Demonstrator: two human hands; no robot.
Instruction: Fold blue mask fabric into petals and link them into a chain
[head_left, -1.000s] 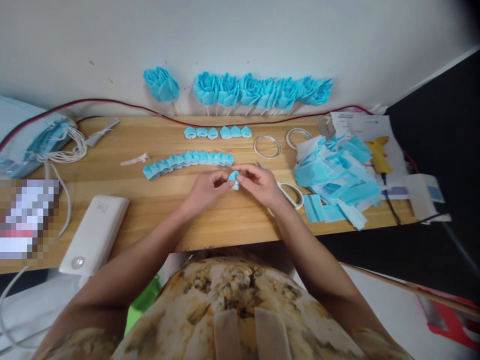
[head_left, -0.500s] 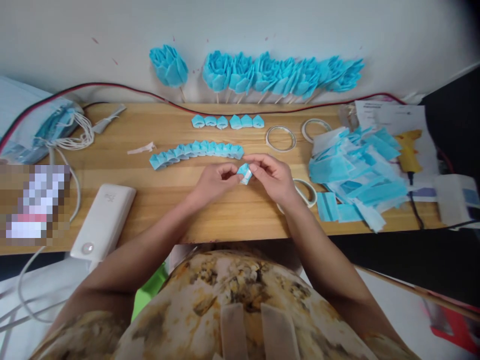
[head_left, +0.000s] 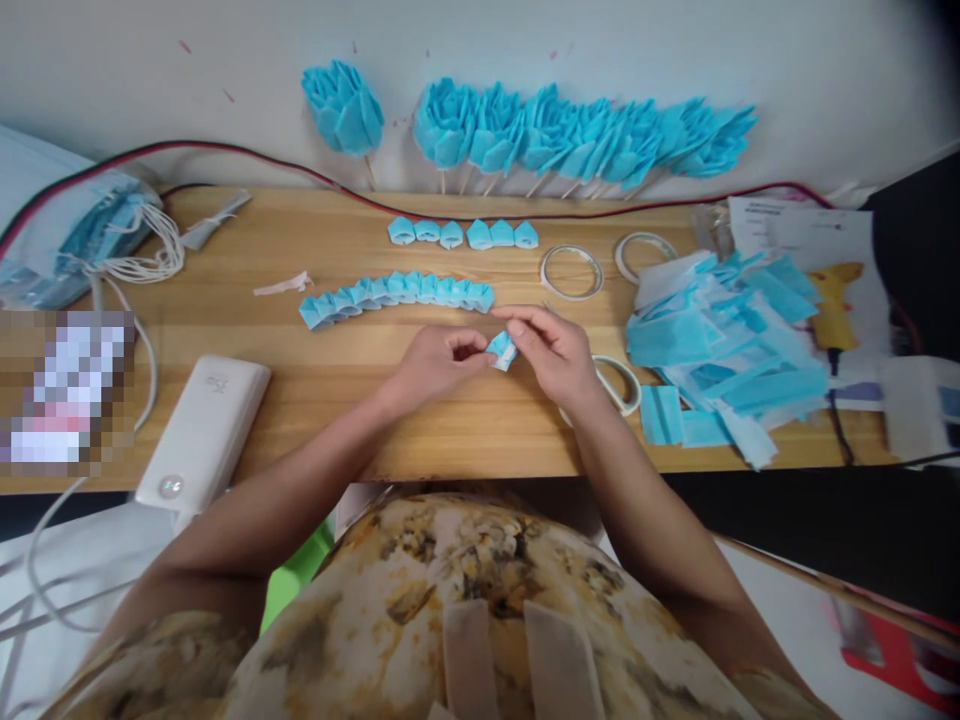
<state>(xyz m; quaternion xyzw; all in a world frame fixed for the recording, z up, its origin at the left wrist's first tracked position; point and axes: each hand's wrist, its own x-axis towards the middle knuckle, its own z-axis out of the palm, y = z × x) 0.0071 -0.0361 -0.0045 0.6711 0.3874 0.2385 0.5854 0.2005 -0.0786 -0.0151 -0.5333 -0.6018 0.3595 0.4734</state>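
Wooden tabletop (head_left: 450, 440) set against a white wall (head_left: 187, 90), viewed from above, w/ both arms coming in over the near edge. Left hand (head_left: 435, 365) and right hand (head_left: 559, 355) meet around the tabletop's middle, both pinched tight on one small folded light-blue piece (head_left: 501, 350), which sits btwn the thumbs and fingertips. The other fingers are curled in. Can't tell if the piece touches the wood.

Just beyond the hands lies a curved row of folded light-blue pieces (head_left: 397, 293), overlapping one another. Nearer the far edge is a short straight row of six similar blue pieces (head_left: 463, 234). Blue petal flowers on thin sticks (head_left: 570, 135) lean on the wall along the far edge, w/ one separate blue flower (head_left: 343, 105) to their left.

Toward the right edge:
- two clear tape rings (head_left: 571, 271), side by side
- white-handled scissors (head_left: 619, 385), partly under the right wrist
- loose heap of cut light-blue sheets (head_left: 720, 340)
- yellow glue gun (head_left: 832, 300) lying on white papers past the heap

White rectangular power bank (head_left: 202, 430) lies near the near-left corner, w/ a thin red cable (head_left: 262, 165) running along the far edge.
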